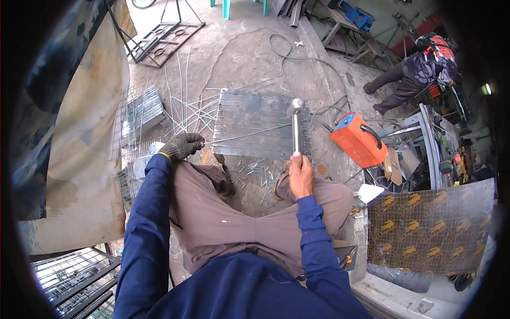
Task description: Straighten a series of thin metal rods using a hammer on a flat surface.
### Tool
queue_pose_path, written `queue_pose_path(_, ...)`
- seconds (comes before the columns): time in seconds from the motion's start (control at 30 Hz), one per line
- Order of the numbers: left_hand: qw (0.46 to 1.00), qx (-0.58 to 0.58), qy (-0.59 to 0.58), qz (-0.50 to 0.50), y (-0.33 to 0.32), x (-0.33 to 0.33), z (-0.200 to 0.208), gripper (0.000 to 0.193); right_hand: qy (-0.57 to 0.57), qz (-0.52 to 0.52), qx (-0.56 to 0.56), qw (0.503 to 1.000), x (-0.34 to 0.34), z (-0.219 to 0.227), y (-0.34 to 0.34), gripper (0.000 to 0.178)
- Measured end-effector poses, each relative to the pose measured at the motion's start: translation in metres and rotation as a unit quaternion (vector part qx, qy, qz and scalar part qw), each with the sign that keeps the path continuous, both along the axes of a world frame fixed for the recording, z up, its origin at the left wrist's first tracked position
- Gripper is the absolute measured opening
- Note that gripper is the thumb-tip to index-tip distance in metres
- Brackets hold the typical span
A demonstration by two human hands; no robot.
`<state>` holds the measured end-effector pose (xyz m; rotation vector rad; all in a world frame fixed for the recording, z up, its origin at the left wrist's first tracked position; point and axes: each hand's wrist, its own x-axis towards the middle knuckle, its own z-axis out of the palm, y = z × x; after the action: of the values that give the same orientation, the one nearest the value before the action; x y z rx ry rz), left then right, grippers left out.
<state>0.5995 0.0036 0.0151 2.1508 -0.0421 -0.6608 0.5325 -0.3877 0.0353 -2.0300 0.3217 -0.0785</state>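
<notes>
Gripping a steel hammer [295, 125] by its handle, bare right hand [301, 175] fully closed, head raised over the flat metal grille [255, 125] on the floor; gloved left hand [180, 145] pinched shut on a thin metal rod [249, 134] lying across the grille; orange welding machine [358, 139] just right, loose rods [186, 109] scattered left
</notes>
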Motion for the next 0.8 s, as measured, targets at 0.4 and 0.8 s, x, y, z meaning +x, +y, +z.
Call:
queue_pose_path(0.4,0.997,-0.063,-0.046,-0.015,0.003,0.007,-0.015,0.021,0.046,-0.008,-0.014,0.999,-0.052,-0.053,-0.049,0.046)
queue_pose_path(0.8,0.998,-0.055,0.002,0.01,0.006,0.0,-0.009,0.02,0.145,-0.105,0.217,0.959,-0.063,-0.004,-0.034,0.046)
